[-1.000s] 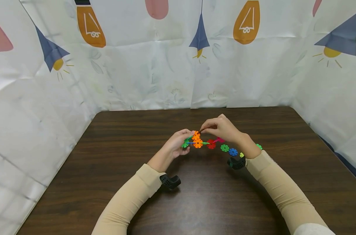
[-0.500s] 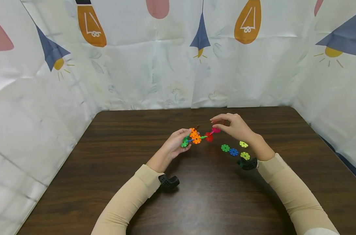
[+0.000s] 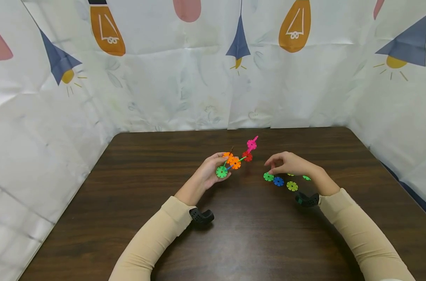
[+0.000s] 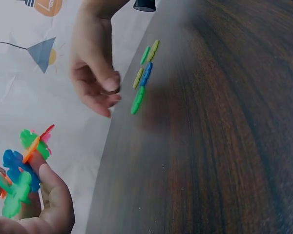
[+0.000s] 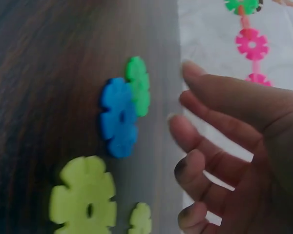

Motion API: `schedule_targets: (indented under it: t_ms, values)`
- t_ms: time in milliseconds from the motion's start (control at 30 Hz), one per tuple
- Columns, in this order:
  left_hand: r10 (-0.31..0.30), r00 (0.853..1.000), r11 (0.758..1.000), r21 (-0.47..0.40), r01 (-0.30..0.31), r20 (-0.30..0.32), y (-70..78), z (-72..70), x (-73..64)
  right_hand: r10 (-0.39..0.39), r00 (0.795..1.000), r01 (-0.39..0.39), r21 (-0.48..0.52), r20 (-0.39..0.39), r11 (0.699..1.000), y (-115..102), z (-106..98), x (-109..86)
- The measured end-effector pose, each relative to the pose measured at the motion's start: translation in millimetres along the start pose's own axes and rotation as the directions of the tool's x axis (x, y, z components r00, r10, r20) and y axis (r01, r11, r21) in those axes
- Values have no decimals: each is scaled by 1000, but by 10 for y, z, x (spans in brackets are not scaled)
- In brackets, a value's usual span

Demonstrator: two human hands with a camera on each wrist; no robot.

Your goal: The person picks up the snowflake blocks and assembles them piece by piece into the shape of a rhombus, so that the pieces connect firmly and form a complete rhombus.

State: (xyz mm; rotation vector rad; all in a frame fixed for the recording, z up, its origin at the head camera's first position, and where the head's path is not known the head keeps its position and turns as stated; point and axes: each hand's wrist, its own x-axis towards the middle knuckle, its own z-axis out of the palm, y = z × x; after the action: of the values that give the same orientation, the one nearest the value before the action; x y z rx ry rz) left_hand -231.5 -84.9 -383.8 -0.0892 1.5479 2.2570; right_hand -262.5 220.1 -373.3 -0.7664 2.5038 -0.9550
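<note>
My left hand (image 3: 210, 171) grips a linked chain of notched snowflake discs (image 3: 235, 163), raised off the table. A green disc (image 3: 221, 171), orange discs and a red disc (image 3: 247, 156) show in it, with pink discs (image 3: 252, 144) at its far end. A blue disc (image 4: 20, 170) of the chain sits by the fingers in the left wrist view. My right hand (image 3: 291, 163) is low over the loose discs, fingers loosely bent and holding nothing. Its fingertips are close above a loose green disc (image 3: 268, 176), with gaps between thumb and fingers in the right wrist view.
Beside the green disc lies a loose blue disc (image 3: 278, 181). A yellow disc (image 3: 292, 186) and another green disc (image 3: 306, 178) are farther right, and a second yellow one (image 5: 140, 219) is partly hidden by the hand in the head view. White printed cloth (image 3: 198, 86) hangs behind the brown table (image 3: 156, 164).
My right hand has left the chain's brown piece and moved right and down to the loose discs. The left hand has turned the chain, swinging its pink end upward.
</note>
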Motion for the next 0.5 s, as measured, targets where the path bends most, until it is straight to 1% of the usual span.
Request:
schedule_targets:
  t_ms: [67,133,233,333,500]
  values:
    - [-8,1000,1000,-5,8,6,5,6,-5,18,999,-17,-13,39,1000,39,11,6]
    - [-18,1000,1000,-10,19,13,5,10,-10,35,998,-33,-27,59,999,67,32,17]
    - [-31,999,999,-8,31,21,1,12,-17,44,996,-41,-42,71,998,90,66,39]
    - [-33,999,999,-2,33,9,-5,14,-20,52,996,-49,-43,75,998,89,93,63]
    - [-30,999,1000,-1,30,-13,-6,31,-25,64,995,-63,-17,79,998,82,113,82]
